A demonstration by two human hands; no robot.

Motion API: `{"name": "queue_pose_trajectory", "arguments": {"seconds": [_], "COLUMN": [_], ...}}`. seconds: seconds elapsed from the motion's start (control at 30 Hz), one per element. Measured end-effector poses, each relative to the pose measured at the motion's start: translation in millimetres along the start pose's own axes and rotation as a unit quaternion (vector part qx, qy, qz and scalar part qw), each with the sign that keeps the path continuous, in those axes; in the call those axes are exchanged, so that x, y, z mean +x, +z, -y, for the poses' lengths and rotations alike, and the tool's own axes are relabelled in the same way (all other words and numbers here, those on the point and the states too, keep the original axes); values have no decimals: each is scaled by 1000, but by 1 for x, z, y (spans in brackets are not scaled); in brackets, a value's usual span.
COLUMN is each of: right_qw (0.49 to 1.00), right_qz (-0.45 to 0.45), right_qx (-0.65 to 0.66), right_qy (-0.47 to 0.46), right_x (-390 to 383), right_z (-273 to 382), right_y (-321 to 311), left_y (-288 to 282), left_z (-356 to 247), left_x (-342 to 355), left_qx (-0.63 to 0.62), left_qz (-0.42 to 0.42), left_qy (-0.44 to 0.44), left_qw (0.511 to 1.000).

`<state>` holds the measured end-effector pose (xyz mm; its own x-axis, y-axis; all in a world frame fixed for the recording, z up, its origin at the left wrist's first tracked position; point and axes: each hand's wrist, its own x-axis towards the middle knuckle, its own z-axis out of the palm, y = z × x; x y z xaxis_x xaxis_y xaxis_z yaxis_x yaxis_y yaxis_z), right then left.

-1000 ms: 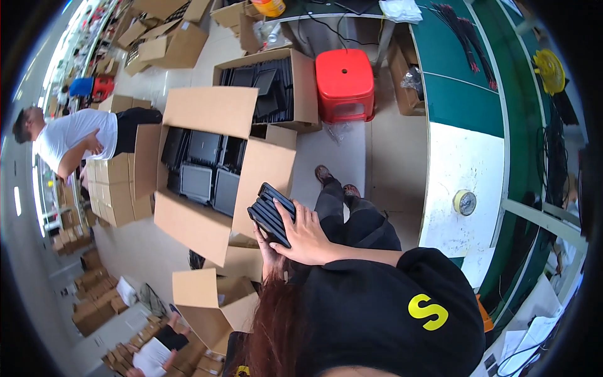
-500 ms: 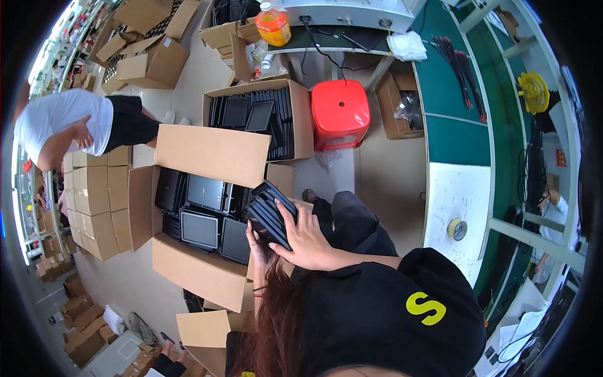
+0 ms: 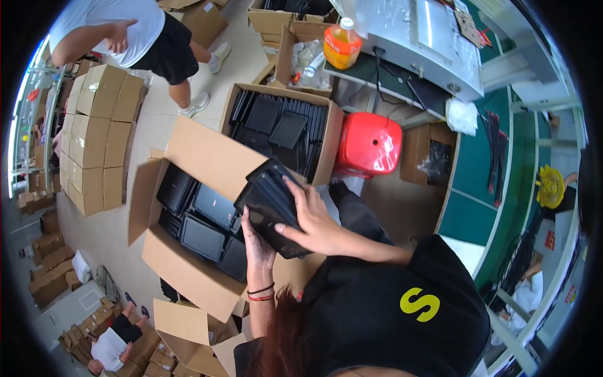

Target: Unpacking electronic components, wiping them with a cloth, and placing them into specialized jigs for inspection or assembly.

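A stack of flat black plastic cases [image 3: 271,204] is gripped between my two hands, tilted over the right edge of an open cardboard box [image 3: 182,267]. My left hand [image 3: 256,242] supports it from the lower left, fingers partly hidden behind it. My right hand [image 3: 317,220] lies along its right side, thumb on the broad dark face. Inside the box are several similar black cases [image 3: 202,237], some lying flat, others on edge. The exact kind of case cannot be made out.
Another carton [image 3: 336,135] packed with black cases stands beyond, next to a red stool [image 3: 370,144]. An orange jug [image 3: 342,44] sits on the workbench. Taped cartons [image 3: 94,138] are piled at left, near a standing person [image 3: 141,38]. An open carton [image 3: 182,320] stands near me.
My view has turned, shifting the surroundings. The held stack has tipped, showing more of its broad face, and my right thumb now lies across that face. Both hands still hold it.
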<state>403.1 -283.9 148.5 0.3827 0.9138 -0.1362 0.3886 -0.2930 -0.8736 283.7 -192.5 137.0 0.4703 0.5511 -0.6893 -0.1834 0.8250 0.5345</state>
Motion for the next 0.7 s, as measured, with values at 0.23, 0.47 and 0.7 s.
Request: {"name": "queue_pose_trajectory", "arguments": {"seconds": [0.23,0.47,0.7], "right_qw": [981,935,906], "right_qz": [16,-71,-104], "right_qx": [191,310,245], "right_qy": [16,159,328], "right_x": [175,260,282], "right_z": [-135,-283,-338], "right_y": [-64,77,119], "left_y": [80,-8,8], "left_z": [-18,-18,6], "left_x": [197,401,485], "left_qx": [82,330,665], "left_qz": [47,-46,-104], "left_qy": [-22,-171,-53], "left_qw": [995,927,738]}}
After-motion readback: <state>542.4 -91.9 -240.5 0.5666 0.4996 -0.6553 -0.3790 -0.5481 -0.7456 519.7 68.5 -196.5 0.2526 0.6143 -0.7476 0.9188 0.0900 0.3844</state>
